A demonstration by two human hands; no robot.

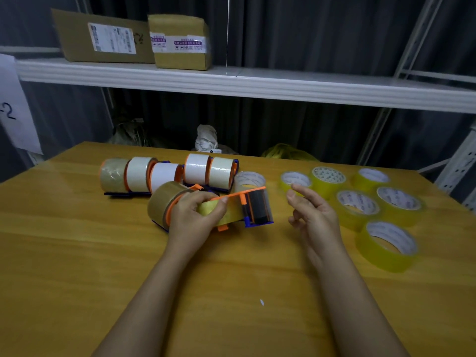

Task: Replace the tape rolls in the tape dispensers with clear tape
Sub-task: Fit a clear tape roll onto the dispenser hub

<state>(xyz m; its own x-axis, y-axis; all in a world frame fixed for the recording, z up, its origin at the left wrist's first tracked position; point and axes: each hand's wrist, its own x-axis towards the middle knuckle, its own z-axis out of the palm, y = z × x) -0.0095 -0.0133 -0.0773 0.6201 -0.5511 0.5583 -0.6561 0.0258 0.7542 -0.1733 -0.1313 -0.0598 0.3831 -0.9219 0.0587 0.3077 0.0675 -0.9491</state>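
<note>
Left hand (192, 217) grips tape dispenser (211, 207) on table (77, 253); right hand (313, 215) loose, holding nothing.

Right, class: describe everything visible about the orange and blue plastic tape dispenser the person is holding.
The orange and blue plastic tape dispenser lies low over the wooden table. It carries a brown tape roll at its left end, tape running to a dark roller on the right. The left hand grips its middle; the right hand hovers beside it, apart.
</note>
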